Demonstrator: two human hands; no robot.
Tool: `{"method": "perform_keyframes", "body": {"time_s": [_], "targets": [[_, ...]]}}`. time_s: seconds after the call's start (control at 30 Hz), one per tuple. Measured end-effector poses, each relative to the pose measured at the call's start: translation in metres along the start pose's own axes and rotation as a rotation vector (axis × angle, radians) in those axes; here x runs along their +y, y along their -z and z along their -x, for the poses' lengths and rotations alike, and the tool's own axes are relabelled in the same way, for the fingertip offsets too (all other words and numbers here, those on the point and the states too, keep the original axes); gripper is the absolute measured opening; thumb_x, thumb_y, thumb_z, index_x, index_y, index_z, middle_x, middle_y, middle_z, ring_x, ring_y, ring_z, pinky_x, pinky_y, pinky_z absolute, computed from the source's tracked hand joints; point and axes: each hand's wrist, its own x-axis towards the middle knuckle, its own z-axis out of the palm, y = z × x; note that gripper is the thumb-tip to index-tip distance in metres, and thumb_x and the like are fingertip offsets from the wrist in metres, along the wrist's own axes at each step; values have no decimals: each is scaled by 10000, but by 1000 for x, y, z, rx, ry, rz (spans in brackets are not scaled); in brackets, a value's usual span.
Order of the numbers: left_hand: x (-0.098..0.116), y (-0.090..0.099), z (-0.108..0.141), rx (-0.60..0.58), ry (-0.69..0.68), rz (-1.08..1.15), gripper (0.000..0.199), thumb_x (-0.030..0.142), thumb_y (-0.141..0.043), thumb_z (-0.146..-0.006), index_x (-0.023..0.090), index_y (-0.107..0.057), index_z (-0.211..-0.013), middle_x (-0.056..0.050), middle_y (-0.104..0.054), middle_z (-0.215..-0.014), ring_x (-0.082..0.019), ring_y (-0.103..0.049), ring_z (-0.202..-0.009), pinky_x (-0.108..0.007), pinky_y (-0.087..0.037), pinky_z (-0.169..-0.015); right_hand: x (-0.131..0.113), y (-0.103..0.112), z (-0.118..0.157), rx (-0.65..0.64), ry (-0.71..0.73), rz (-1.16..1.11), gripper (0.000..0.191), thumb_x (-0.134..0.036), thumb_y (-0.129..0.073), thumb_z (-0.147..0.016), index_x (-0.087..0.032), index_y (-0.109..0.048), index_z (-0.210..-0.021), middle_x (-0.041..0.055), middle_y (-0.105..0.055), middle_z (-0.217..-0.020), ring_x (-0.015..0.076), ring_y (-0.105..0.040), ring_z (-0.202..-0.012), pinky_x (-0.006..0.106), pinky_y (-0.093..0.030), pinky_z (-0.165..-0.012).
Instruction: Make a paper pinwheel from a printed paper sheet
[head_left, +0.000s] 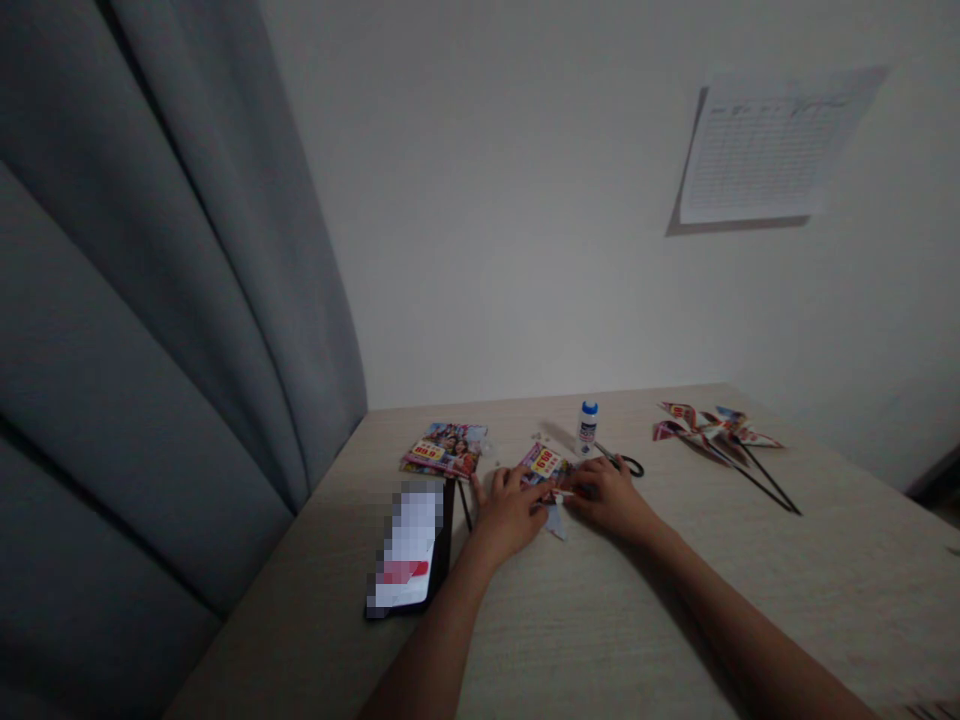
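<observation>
A colourful printed paper piece [545, 461] lies on the table between my two hands, partly cut or folded, with a pale pointed flap sticking out toward me. My left hand [506, 515] rests on its left side, fingers spread and pressing down. At the right edge of the paper, my right hand [611, 500] has its fingers bent and drawn together on it; the fingertips are partly hidden. Just behind stands a white glue bottle [587, 430] with a blue cap. Black-handled scissors [630, 465] lie beyond my right hand, their blades partly covered.
A stack of printed leaflets [446, 450] lies at the back left. Nearer me is a phone [409, 550] with a lit screen, beside a dark stick [465, 505]. Paper pinwheels [712, 435] on dark sticks lie at right. A wall rises behind the table [570, 640]; a curtain [225, 250] hangs left.
</observation>
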Motion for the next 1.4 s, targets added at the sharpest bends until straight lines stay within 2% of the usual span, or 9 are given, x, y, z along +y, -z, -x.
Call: {"method": "perform_keyframes", "body": {"time_s": [0.3,0.53,1.03,1.4], "targets": [[0,1,1,26,7,39,466,469,-526,-882,547,-507,-1342,21,-486,-1464,-342,-347,-1372,-798,-51,-1075,2,-3,-1,-14,-8,14,261,-403,-602,-852,-337,-745,-1061,58,-696,-1097,305,-541,-1156,657,-127,-1094],[3,3,-1,0,44,41,524,481,-547,-860,494,-483,-1380,22,-480,-1470,-354,-328,-1371,-774,-58,-1099,2,-3,-2,-27,-26,20,266,-419,-602,-852,-338,-751,-1057,57,-691,-1126,306,-539,-1172,659,-120,-1102],[4,6,0,-11,37,5,485,493,-542,-874,508,-511,-1357,26,-460,-1489,-365,-326,-1369,-755,-85,-1103,0,0,-1,-44,-20,10,279,-402,-587,-862,-327,-743,-1081,67,-689,-1129,310,-527,-1184,669,-89,-1102],[3,5,0,12,42,24,520,492,-540,-869,487,-481,-1386,20,-479,-1482,-357,-342,-1361,-766,-91,-1098,1,-1,-2,-40,-13,27,255,-378,-592,-858,-330,-747,-1055,58,-694,-1120,316,-540,-1167,693,-124,-1084]]}}
